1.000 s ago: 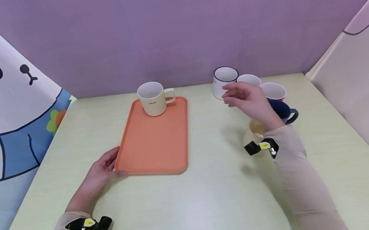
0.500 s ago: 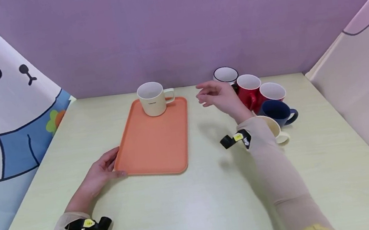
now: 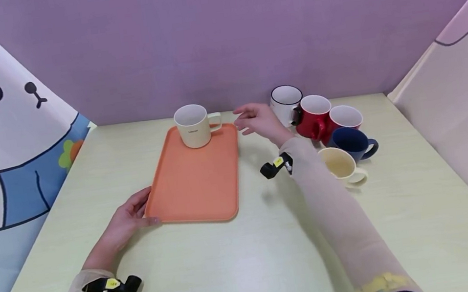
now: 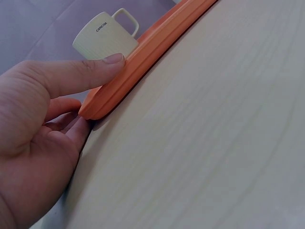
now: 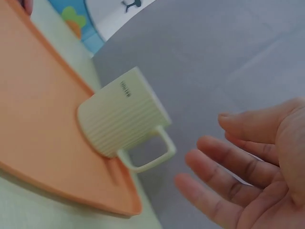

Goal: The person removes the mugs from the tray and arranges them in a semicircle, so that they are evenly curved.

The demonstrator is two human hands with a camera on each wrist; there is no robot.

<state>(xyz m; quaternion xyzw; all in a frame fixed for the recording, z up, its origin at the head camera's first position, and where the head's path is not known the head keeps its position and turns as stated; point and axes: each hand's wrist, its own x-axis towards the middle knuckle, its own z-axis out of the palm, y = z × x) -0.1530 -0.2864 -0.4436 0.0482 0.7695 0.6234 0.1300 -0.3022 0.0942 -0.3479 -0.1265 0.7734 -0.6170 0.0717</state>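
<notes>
An orange tray (image 3: 197, 185) lies on the table, and a cream mug (image 3: 194, 131) stands upright at its far end, handle to the right. At the tray's near left corner is my left hand (image 3: 126, 222). In the left wrist view its thumb (image 4: 90, 74) lies along the rim and the fingers bend round the corner. My right hand (image 3: 262, 122) hovers just right of the mug's handle, holding nothing. The right wrist view shows its fingers (image 5: 224, 171) loosely bent and a gap between them and the mug handle (image 5: 164, 155).
Right of my right hand stand several mugs in a slanting row: a white one with a black rim (image 3: 286, 102), red ones (image 3: 313, 118), a dark blue one (image 3: 351, 144) and a cream one (image 3: 339, 164). A purple backdrop (image 3: 220, 39) rises behind the table.
My right hand has moved left from in front of the row of mugs to beside the mug on the tray. The left hand and tray have stayed put.
</notes>
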